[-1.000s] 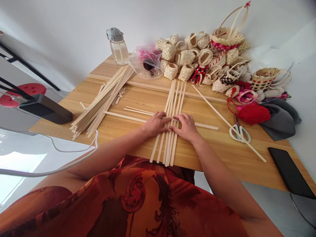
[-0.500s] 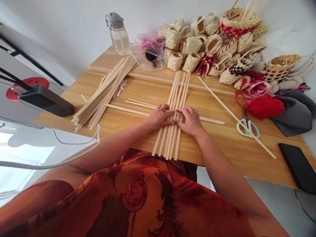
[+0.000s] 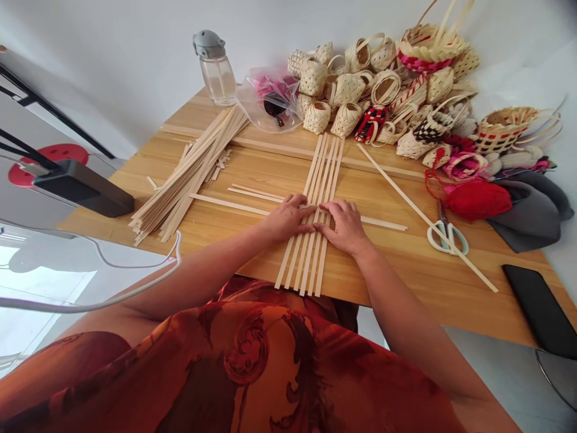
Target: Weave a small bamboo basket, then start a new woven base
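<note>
Several pale flat wood strips point(image 3: 320, 270) lie side by side, running away from me across the table. Other thin crosswise strips point(image 3: 229, 204) pass under my hands, some ends sticking out left and one to the right. My left hand point(image 3: 288, 218) rests on the left of the crossing, thumb and fingers closed on the strips. Just to its right, my right hand point(image 3: 345, 227) has its fingertips and thumb bent onto the same strips. My fingers hide much of the crossing, so I cannot tell how the strips pass over and under there.
A pile of loose strips point(image 3: 193, 174) lies left, near a black power block point(image 3: 85, 187). Small woven baskets point(image 3: 347, 90) crowd the back right. Scissors point(image 3: 447, 236) lie under a single long strip point(image 3: 406, 195), near red yarn point(image 3: 478, 197) and a phone point(image 3: 538, 307). A bottle point(image 3: 216, 72) stands behind.
The lengthwise strips have spread into more even gaps, both above and below my hands. My hands stay at the crossing, and the view has shifted slightly.
</note>
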The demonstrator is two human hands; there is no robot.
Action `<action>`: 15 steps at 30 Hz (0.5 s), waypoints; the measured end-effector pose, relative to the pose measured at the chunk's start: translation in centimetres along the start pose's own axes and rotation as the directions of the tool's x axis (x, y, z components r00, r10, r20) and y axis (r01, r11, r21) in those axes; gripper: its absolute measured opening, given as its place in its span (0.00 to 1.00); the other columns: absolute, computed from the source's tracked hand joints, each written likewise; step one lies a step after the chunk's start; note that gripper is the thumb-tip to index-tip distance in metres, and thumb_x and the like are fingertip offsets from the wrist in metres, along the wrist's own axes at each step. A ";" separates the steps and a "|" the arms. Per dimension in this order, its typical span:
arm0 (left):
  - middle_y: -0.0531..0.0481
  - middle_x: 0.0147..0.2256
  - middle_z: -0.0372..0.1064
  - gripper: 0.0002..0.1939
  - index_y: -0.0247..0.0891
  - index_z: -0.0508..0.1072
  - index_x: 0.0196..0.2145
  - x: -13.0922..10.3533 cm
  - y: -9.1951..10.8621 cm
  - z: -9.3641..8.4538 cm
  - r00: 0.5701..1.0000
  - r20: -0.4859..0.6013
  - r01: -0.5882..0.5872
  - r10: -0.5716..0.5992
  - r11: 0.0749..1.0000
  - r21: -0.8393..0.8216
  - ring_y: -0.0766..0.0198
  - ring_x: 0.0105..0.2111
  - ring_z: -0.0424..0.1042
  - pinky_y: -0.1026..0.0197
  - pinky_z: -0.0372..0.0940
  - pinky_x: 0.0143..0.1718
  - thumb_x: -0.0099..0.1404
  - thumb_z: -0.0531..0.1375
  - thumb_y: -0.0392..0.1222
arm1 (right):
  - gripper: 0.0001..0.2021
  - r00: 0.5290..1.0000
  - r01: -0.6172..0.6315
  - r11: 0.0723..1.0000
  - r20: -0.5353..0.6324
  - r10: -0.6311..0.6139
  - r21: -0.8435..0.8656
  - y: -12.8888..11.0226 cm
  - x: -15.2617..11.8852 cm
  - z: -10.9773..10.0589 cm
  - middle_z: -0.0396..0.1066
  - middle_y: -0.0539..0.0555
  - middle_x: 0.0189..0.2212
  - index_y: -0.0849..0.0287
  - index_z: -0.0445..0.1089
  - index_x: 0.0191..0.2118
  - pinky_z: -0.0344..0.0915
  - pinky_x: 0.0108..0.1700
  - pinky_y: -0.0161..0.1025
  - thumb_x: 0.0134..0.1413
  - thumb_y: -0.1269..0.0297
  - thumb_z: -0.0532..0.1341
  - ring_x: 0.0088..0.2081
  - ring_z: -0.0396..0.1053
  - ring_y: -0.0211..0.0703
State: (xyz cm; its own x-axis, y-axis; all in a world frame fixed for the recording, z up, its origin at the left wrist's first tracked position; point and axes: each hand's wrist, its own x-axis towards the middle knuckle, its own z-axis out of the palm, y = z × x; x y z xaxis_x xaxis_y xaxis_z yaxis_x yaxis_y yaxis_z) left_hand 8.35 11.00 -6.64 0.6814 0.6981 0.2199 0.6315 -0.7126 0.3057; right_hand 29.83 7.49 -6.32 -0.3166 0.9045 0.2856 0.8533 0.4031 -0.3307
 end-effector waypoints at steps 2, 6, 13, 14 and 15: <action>0.39 0.52 0.60 0.33 0.40 0.68 0.61 0.0 0.0 0.0 1.000 0.004 -0.002 0.002 1.000 0.005 0.50 0.53 0.60 0.47 0.57 0.60 0.64 0.59 0.61 | 0.25 1.000 0.003 1.000 -0.003 -0.003 -0.004 0.0 -0.1 0.0 0.68 0.60 0.50 0.57 0.68 0.55 0.58 0.54 0.52 0.57 0.47 0.61 0.50 0.61 0.58; 0.40 0.53 0.60 0.33 0.42 0.67 0.61 0.0 0.1 -0.3 1.000 0.019 0.009 -0.009 1.000 0.007 0.50 0.53 0.61 0.47 0.58 0.60 0.64 0.58 0.62 | 0.25 1.000 0.005 1.000 0.008 -0.005 -0.016 -0.4 -0.2 -0.2 0.68 0.60 0.51 0.57 0.67 0.56 0.57 0.55 0.51 0.60 0.47 0.59 0.52 0.60 0.57; 0.40 0.53 0.60 0.34 0.41 0.67 0.61 0.0 -0.1 -0.7 1.000 0.013 0.023 -0.022 0.999 -0.047 0.51 0.53 0.62 0.48 0.59 0.60 0.64 0.58 0.62 | 0.25 1.000 -0.020 1.000 0.020 0.020 -0.001 -0.6 -0.1 -0.4 0.67 0.60 0.52 0.55 0.66 0.57 0.58 0.56 0.52 0.59 0.48 0.60 0.53 0.61 0.57; 0.40 0.53 0.60 0.34 0.41 0.68 0.61 0.1 -0.2 -0.7 1.000 0.009 0.023 -0.022 0.998 -0.057 0.51 0.53 0.62 0.48 0.60 0.60 0.64 0.58 0.62 | 0.24 0.999 -0.021 1.000 0.026 0.020 0.007 -0.6 -0.1 -0.5 0.67 0.60 0.52 0.55 0.66 0.57 0.58 0.56 0.53 0.59 0.48 0.60 0.53 0.61 0.57; 0.40 0.53 0.61 0.34 0.41 0.68 0.60 0.2 -0.2 -0.7 1.000 0.005 0.020 -0.019 0.998 -0.066 0.51 0.53 0.62 0.48 0.60 0.59 0.63 0.59 0.63 | 0.24 0.999 -0.022 1.000 0.034 0.022 0.015 -0.6 0.0 -0.5 0.67 0.60 0.52 0.55 0.66 0.57 0.58 0.56 0.53 0.59 0.49 0.60 0.53 0.61 0.57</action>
State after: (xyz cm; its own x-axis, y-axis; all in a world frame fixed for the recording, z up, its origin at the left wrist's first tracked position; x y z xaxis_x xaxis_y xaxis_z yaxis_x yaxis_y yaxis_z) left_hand 8.06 11.31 -6.01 0.6708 0.7114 0.2096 0.6189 -0.6927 0.3702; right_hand 29.57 7.17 -5.67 -0.3116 0.9174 0.2476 0.8537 0.3847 -0.3508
